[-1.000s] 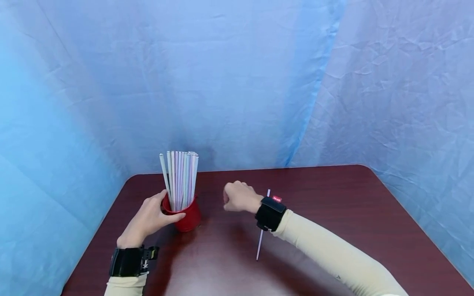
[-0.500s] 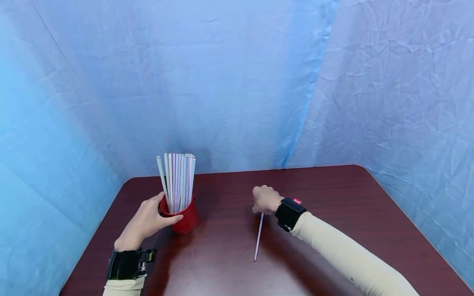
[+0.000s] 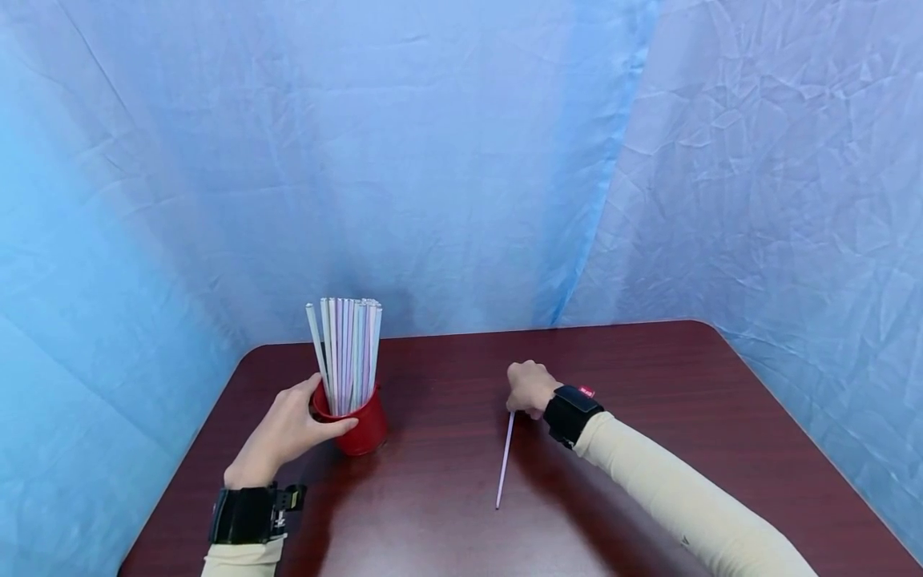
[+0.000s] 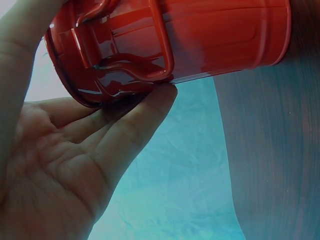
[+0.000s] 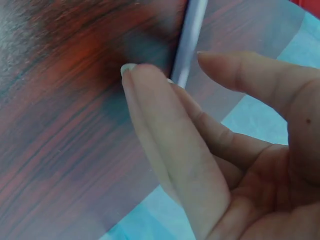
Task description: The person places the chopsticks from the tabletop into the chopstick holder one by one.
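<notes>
A red metal cup [image 3: 358,430] [image 4: 210,35] stands on the left of the dark red table [image 3: 649,385], filled with several upright pale straws [image 3: 348,353]. My left hand [image 3: 288,429] [image 4: 100,145] grips the cup's near side, thumb on the rim and fingers under the handle. A single pale purple straw [image 3: 503,465] [image 5: 192,35] lies on the table's middle, pointing toward me. My right hand [image 3: 530,387] [image 5: 165,61] is curled over its far end; in the right wrist view the straw sits between finger and thumb.
Wrinkled blue cloth [image 3: 461,160] hangs close behind and on both sides of the table. The table's far edge runs just behind the cup. Bare wood shows to the right of my right arm and in front of the cup.
My right hand moved right from beside the cup and came down on the far end of the lying straw. The left hand and cup stayed put.
</notes>
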